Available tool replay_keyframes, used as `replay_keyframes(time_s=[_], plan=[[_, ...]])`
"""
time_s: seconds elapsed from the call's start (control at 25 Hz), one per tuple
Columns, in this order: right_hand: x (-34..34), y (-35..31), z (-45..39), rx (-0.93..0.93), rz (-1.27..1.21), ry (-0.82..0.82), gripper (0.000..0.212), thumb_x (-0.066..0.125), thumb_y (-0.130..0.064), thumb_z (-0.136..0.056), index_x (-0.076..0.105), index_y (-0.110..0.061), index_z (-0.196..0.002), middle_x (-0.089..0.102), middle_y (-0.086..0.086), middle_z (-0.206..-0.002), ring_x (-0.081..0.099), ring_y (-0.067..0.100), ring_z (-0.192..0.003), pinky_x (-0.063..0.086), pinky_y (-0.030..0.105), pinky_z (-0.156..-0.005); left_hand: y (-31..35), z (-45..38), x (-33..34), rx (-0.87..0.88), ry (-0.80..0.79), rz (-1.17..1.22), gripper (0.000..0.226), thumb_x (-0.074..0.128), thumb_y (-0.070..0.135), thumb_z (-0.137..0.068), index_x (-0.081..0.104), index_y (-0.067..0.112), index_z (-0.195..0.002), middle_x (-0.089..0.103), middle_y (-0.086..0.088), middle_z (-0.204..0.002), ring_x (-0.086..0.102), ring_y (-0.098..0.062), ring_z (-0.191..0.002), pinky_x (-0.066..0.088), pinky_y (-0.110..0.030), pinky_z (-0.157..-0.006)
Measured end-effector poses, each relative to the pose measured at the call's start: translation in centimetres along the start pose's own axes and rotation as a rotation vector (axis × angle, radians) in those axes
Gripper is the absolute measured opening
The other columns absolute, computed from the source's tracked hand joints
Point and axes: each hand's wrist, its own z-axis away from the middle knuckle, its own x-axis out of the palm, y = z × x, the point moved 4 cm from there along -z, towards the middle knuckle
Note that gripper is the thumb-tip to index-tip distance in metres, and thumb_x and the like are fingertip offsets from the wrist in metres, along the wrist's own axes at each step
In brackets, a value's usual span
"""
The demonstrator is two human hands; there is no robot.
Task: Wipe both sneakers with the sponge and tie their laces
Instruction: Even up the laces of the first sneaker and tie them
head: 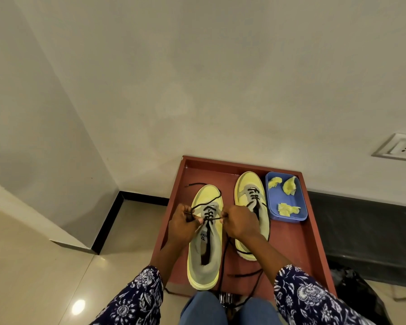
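Two yellow sneakers stand side by side on a red-brown tray-like worktop [298,242], toes pointing away from the person, long axes running straight out from the body. The left sneaker [205,240] sits nearer the person, and both hands work over its lacing; the right sneaker [252,207] lies just beside it, a little further out, its black lace trailing loose down over the worktop towards the knees.

The left hand [185,224] is curled and pinches one strand of the black lace [206,204] at the left side of the eyelets; that strand loops out over the toe and ends on the worktop. The right hand [238,222] is fisted on the other strand at the right side. The lace runs taut between them across the tongue, so the pull looks to be sideways, across the shoe's long axis. No bow is formed yet.

Torn yellow sponge pieces [288,186] lie in a blue tray [301,216] beside the right sneaker, nearer the right hand.
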Motion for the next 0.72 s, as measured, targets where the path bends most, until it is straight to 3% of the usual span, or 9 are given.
replay_keyframes(time_s=[0.12, 0.28, 0.48, 0.6, 0.64, 0.72], plan=[[-0.2, 0.5, 0.2, 0.027, 0.14, 0.004, 0.018, 0.053, -0.028, -0.087, 0.064, -0.025, -0.101, 0.067, 0.006, -0.109, 0.051, 0.03, -0.114, 0.039, 0.038, -0.094, -0.1, 0.2, -0.3, -0.051, 0.025, 0.056, 0.029, 0.069, 0.0, -0.077, 0.044, 0.01, -0.088, 0.059, -0.007, -0.075, 0.06, -0.022, -0.073, 0.05, -0.039, -0.076], [0.2, 1.0, 0.3, 0.064, 0.232, -0.007, 0.022, 0.051, -0.028, -0.087, 0.065, -0.025, -0.103, 0.067, 0.005, -0.108, 0.044, 0.028, -0.119, 0.032, 0.041, -0.096, -0.6, 0.2, -0.7, -0.106, 0.07, 0.149, 0.035, 0.068, -0.007, -0.075, 0.042, 0.015, -0.082, 0.053, -0.006, -0.072, 0.055, -0.017, -0.067, 0.05, -0.037, -0.072], [0.8, 1.0, 0.6, 0.089, 0.285, -0.04, 0.024, 0.051, -0.024, -0.086, 0.063, -0.023, -0.106, 0.066, 0.006, -0.109, 0.042, 0.028, -0.119, 0.031, 0.04, -0.097, -1.0, -0.2, -0.6, -0.087, 0.064, 0.141, 0.038, 0.07, -0.005, -0.074, 0.042, 0.01, -0.093, 0.051, -0.009, -0.08, 0.056, -0.022, -0.075, 0.052, -0.043, -0.078], [1.1, 0.2, 0.5, 0.014, 0.315, -0.079, 0.025, 0.048, -0.021, -0.088, 0.059, -0.016, -0.11, 0.063, 0.01, -0.113, 0.045, 0.031, -0.119, 0.032, 0.042, -0.098, -0.2, 0.0, -0.6, 0.032, 0.037, -0.069, 0.042, 0.07, 0.0, -0.075, 0.043, 0.014, -0.103, 0.051, -0.007, -0.089, 0.053, -0.019, -0.08, 0.047, -0.026, -0.071], [1.2, 0.0, 0.6, -0.025, 0.283, -0.087, 0.027, 0.047, -0.02, -0.089, 0.057, -0.016, -0.113, 0.062, 0.01, -0.115, 0.045, 0.031, -0.119, 0.033, 0.043, -0.099, 0.1, 0.0, -0.6, 0.103, 0.04, -0.221, 0.036, 0.07, 0.004, -0.076, 0.048, 0.016, -0.102, 0.052, -0.006, -0.098, 0.053, -0.02, -0.09, 0.043, -0.022, -0.074], [1.3, -0.4, 0.7, -0.091, 0.151, -0.089, 0.032, 0.044, -0.021, -0.092, 0.052, -0.019, -0.122, 0.061, 0.009, -0.12, 0.046, 0.032, -0.12, 0.034, 0.045, -0.1, 0.8, 0.0, -0.7, 0.292, 0.067, -0.591, 0.021, 0.071, 0.018, -0.077, 0.062, 0.02, -0.096, 0.042, -0.005, -0.129, 0.038, -0.024, -0.121, 0.035, -0.028, -0.092]])
